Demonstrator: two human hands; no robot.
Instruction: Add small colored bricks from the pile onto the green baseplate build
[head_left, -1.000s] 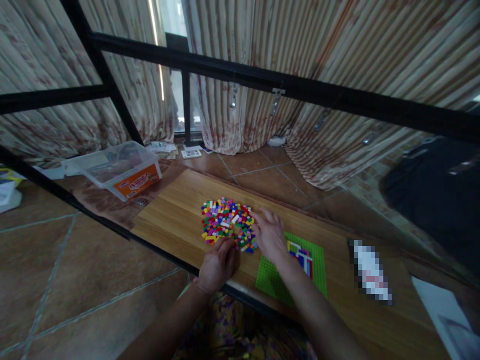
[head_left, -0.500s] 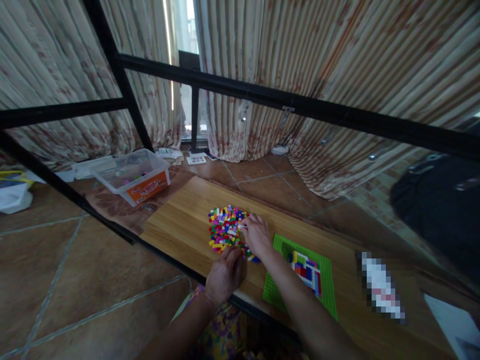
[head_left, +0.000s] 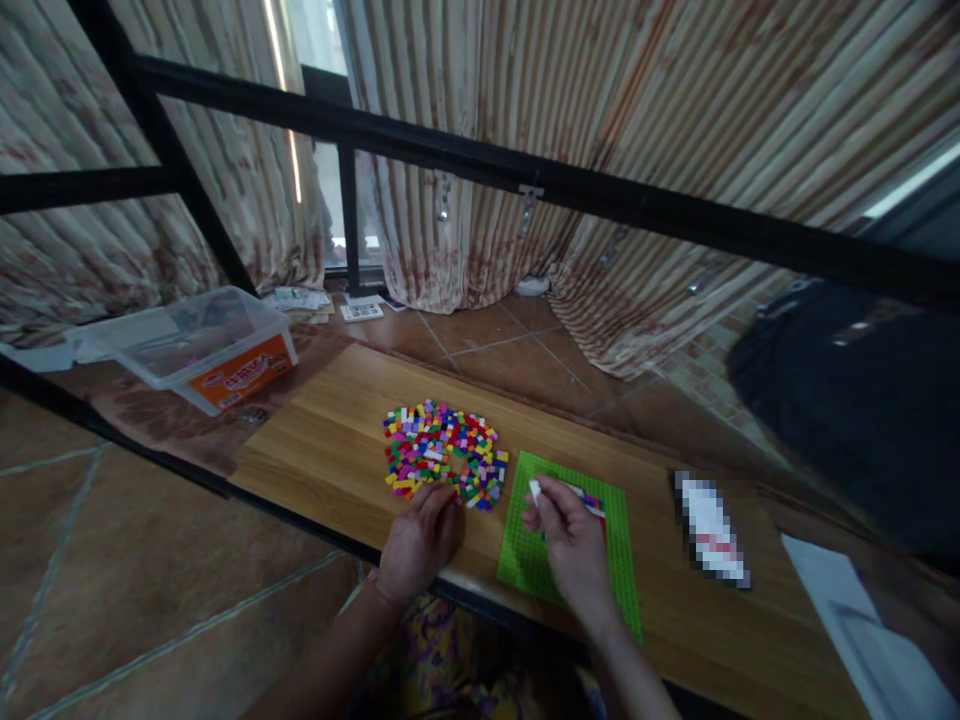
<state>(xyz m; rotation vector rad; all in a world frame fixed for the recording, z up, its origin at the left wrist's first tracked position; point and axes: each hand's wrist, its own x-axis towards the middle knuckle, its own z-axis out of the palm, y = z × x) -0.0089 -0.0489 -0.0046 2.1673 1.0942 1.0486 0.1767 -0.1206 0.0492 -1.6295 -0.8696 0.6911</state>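
Observation:
Colourful toy building bricks (head_left: 427, 445) lie in a loose pile on the wooden table. My left hand (head_left: 422, 530) rests at the pile's near edge with its fingers curled together; whatever they hold, if anything, is hidden. A small white brick (head_left: 535, 489) is pinched between the thumb and fingers of my right hand (head_left: 566, 525). That hand is over the green baseplate (head_left: 521, 555), to the right of the pile. Partly covered by it, a build of coloured bricks (head_left: 592, 500) is fixed to the baseplate.
A clear plastic box (head_left: 217, 335) with an orange label stands beyond the table's left end. Right of the baseplate lies a blurred-out packet (head_left: 711, 530), with white sheets (head_left: 832, 580) further right. A black metal frame (head_left: 420, 145) crosses in front of the curtains.
My right hand has gone from the brick pile to above the green baseplate, carrying the white brick. My left hand stays by the pile. The view has turned slightly right.

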